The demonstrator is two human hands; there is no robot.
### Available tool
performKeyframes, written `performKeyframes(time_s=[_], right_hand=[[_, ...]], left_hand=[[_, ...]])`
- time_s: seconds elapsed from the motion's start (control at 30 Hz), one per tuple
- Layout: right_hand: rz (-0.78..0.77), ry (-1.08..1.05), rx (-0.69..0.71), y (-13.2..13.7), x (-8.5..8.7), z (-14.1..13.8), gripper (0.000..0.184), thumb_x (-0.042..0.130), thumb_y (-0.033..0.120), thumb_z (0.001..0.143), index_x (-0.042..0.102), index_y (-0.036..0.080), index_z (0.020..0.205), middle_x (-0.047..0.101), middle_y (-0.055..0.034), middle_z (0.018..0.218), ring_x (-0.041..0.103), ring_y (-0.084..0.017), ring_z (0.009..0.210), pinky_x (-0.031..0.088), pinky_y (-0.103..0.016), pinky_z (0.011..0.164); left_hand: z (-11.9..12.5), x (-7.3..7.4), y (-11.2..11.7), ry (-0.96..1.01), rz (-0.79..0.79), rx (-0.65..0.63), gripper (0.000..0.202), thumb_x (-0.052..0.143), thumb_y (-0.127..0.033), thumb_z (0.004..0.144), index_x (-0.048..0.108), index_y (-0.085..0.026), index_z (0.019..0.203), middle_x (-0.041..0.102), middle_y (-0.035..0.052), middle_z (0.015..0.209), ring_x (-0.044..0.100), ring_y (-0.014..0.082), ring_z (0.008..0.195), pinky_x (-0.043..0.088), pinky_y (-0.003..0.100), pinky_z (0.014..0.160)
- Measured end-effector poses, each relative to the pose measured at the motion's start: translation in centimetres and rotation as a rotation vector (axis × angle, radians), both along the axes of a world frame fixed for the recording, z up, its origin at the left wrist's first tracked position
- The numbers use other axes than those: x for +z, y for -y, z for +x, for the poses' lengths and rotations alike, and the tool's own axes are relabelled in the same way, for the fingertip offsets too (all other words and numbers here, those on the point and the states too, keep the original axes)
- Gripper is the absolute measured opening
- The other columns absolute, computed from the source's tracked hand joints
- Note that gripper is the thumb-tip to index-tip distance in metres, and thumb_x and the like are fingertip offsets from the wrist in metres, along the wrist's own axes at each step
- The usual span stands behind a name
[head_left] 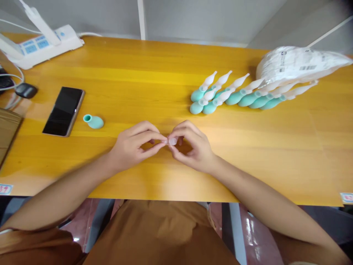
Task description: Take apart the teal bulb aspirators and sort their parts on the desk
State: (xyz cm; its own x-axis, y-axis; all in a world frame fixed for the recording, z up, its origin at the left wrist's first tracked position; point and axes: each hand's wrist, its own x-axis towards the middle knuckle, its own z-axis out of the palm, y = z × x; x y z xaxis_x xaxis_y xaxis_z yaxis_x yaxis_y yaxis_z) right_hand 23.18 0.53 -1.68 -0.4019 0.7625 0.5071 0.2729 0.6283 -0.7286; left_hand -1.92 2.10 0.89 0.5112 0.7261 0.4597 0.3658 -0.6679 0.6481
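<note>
Between my two hands is a small translucent plastic nozzle piece (172,141), partly covered by fingertips. My left hand (139,142) pinches its left end with thumb and fingers. On the other side my right hand (193,145) grips the same piece near its round, wider end. A lone teal rubber bulb (95,122) lies to the left of my left hand, its open mouth facing left. Beyond my right hand stand several teal bulbs (234,97) with whitish pointed nozzles (241,81) fitted in them, lined up in a slanting group.
A black phone (64,111) lies at the left, with a black mouse-like object (26,90) near it. A white power strip (49,44) with plugs sits at the back left. Cardboard (8,129) is at the left edge. A white plastic bag (298,66) rests at the back right.
</note>
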Motion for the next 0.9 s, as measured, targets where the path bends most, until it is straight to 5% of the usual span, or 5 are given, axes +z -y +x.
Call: performKeyframes(time_s=[0.43,0.9], right_hand=[[-0.037,-0.04,0.028,-0.07,0.0,0.13,0.022,0.075,0.016,0.104,0.07,0.029,0.121,0.069,-0.0063,0.109,0.069,-0.02,0.087,0.063,-0.034,0.065],[0.045,-0.037,0.068,-0.08,0.25,0.28,0.028,0.076,0.012,0.106,0.072,0.027,0.129,0.076,-0.0092,0.115,0.078,-0.021,0.099,0.07,-0.036,0.077]], left_hand=[[-0.06,0.08,-0.14,0.015,-0.085,0.003,0.009,0.08,-0.034,0.109,0.087,-0.03,0.111,0.082,0.003,0.103,0.077,0.0175,0.087,0.063,0.032,0.08],[-0.21,0.09,-0.85,0.214,-0.453,-0.089,0.007,0.09,-0.027,0.099,0.086,-0.026,0.106,0.079,0.0022,0.102,0.075,0.0154,0.086,0.065,0.028,0.078]])
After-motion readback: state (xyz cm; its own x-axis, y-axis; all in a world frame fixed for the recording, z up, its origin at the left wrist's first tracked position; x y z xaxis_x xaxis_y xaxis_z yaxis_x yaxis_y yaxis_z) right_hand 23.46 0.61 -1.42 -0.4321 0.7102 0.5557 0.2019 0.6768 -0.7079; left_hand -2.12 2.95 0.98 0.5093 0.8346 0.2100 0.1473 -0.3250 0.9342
